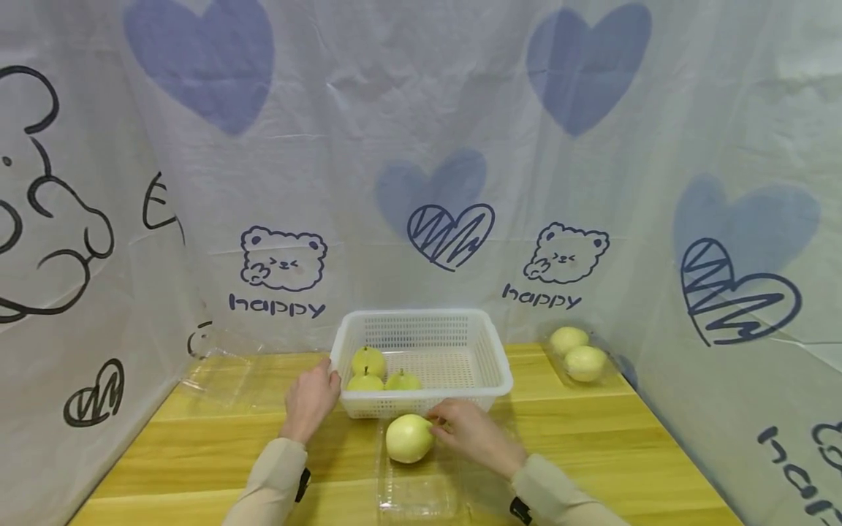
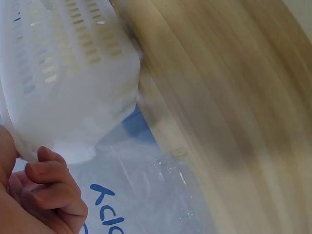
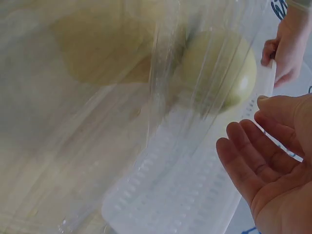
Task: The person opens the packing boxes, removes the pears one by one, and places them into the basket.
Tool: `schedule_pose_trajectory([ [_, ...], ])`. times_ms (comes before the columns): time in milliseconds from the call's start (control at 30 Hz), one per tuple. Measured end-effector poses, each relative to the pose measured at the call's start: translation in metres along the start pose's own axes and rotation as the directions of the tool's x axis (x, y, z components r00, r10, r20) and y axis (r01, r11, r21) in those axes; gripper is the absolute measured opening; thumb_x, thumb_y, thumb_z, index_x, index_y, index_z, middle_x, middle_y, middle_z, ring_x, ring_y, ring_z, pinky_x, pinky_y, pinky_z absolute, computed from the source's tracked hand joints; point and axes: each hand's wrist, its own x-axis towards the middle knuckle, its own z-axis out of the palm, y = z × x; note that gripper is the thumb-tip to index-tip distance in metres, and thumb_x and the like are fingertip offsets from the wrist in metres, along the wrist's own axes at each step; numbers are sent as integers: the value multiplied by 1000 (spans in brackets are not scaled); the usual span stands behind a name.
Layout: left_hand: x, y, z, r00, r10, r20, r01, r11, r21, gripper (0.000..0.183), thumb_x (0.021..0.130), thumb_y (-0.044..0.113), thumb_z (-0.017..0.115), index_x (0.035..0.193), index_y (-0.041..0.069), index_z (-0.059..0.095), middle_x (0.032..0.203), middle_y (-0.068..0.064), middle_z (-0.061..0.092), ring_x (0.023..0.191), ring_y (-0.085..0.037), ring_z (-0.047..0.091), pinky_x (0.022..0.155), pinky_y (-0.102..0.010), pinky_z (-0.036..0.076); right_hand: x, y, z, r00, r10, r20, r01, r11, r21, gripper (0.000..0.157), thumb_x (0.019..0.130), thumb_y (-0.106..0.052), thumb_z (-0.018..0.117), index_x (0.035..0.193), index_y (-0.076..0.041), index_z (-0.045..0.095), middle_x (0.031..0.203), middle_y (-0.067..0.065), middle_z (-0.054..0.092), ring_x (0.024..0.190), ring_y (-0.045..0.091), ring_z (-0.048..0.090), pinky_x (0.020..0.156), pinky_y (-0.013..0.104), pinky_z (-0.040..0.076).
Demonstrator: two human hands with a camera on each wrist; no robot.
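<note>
My left hand [image 1: 312, 398] grips the left rim of the white plastic basket [image 1: 421, 313], its thumb and fingers on either side of the edge in the left wrist view. Several yellow-green pears [image 1: 368, 361] with stems lie in the basket's left part. In front of the basket, a single pear [image 1: 408, 438] sits in a clear plastic clamshell box [image 1: 418, 497]. My right hand [image 1: 476, 436] is just right of that pear. In the right wrist view its fingers [image 3: 248, 156] are relaxed and bent a little, holding nothing, and the pear shows through clear plastic.
At the back right, two pears [image 1: 585, 363] rest in another clear box. More clear plastic packaging [image 1: 224, 372] lies at the back left. The wooden table [image 1: 592, 453] is enclosed by printed white curtains [image 1: 368, 285] at the back and sides.
</note>
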Motion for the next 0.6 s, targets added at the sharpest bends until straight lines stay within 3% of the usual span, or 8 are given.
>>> schedule_pose_trajectory([
  [167, 0, -1, 1, 999, -12, 43, 15, 998, -54, 42, 98, 19, 48, 134, -1, 54, 98, -24, 68, 54, -19, 52, 42, -29, 40, 3, -7, 7, 999, -34, 38, 38, 993, -108, 33, 88, -18, 72, 119, -10, 68, 115, 3, 69, 103, 17, 65, 89, 31, 54],
  [300, 0, 0, 1, 999, -3, 49, 5, 999, -47, 39, 97, 17, 48, 130, -1, 57, 95, -22, 68, 53, -18, 51, 42, -28, 39, 5, -10, 12, 995, -61, 79, 73, 983, -169, 49, 85, -20, 75, 131, -13, 61, 127, 5, 63, 112, 20, 62, 95, 35, 52],
  [467, 1, 1, -1, 999, 2, 49, -1, 1000, -22, 33, 96, 16, 49, 120, -1, 62, 87, -19, 67, 53, -18, 51, 42, -29, 38, 5, -11, 19, 980, -101, 170, 126, 982, -141, 67, 80, -22, 79, 141, -18, 50, 137, 6, 56, 122, 22, 56, 104, 39, 46],
  [600, 1, 2, -1, 999, -3, 50, 4, 1000, -18, 27, 96, 15, 50, 112, -1, 64, 79, -15, 65, 52, -18, 50, 42, -29, 38, 8, -11, 24, 968, -100, 232, 122, 989, -84, 80, 74, -23, 83, 144, -23, 46, 143, 3, 50, 124, 21, 54, 104, 41, 45],
])
